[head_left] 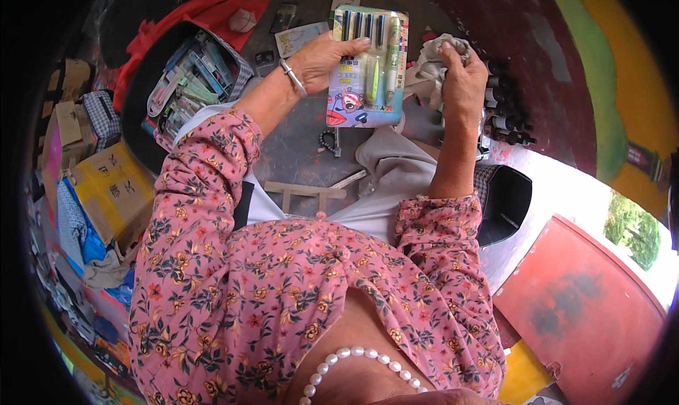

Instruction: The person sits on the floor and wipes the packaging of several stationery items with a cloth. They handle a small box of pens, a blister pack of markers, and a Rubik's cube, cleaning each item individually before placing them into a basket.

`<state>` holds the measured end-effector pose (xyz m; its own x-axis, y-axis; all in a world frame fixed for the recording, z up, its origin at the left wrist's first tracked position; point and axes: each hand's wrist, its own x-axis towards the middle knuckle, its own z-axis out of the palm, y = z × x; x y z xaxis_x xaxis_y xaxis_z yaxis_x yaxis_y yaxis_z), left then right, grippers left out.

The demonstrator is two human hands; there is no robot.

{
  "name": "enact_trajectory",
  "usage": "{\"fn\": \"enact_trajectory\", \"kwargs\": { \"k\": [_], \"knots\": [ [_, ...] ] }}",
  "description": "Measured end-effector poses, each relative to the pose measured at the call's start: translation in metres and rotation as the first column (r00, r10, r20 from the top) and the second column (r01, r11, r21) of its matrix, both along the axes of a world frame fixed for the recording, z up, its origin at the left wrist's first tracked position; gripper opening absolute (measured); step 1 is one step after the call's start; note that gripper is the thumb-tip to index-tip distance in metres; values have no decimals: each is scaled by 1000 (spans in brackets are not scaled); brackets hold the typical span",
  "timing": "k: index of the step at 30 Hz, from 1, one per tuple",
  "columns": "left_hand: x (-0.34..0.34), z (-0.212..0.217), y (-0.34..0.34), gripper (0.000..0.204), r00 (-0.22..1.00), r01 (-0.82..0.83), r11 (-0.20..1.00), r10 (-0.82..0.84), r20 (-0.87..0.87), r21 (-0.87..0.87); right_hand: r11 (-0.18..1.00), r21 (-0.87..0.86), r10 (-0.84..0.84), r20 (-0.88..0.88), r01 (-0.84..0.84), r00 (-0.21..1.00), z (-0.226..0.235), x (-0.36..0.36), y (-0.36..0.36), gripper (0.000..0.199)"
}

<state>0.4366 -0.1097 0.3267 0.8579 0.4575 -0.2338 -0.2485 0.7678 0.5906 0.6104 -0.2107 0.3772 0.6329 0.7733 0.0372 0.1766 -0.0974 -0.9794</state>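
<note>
My left hand is closed on the left edge of a carded blister pack of pens, its thumb lying across the front. The pack is held upright, with several dark-capped cartridges at the top and a green pen and a pale patterned pen below and beside them. A crumpled greyish-white rag is bunched in my right hand, just right of the pack and apart from it. A silver bangle circles my left wrist.
At left stands a black tub full of packaged stationery, near a red cloth and a yellow-taped cardboard box. Dark bottles line the right side, above a black container. A beaded bracelet lies beyond my lap.
</note>
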Motion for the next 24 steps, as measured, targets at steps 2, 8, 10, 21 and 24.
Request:
{"fn": "enact_trajectory", "kwargs": {
  "k": [2,8,10,21,24],
  "knots": [
    [0,1,-1,20,1000,-9,999,9,-16,37,996,-26,84,100,-82,991,-3,-7,0,20],
    [5,6,-9,22,987,8,933,51,-153,361,927,-368,106,457,79,883,-2,-21,5,32],
    [8,1,-11,17,969,17,867,108,-221,498,936,-335,66,471,110,880,0,-18,8,31],
    [7,-13,-11,29,811,146,540,415,-412,829,938,-339,98,474,78,875,-10,-21,10,36],
    [8,0,-15,31,804,208,455,424,-416,866,896,-428,160,559,117,814,-10,-34,14,37]
  ]
}}
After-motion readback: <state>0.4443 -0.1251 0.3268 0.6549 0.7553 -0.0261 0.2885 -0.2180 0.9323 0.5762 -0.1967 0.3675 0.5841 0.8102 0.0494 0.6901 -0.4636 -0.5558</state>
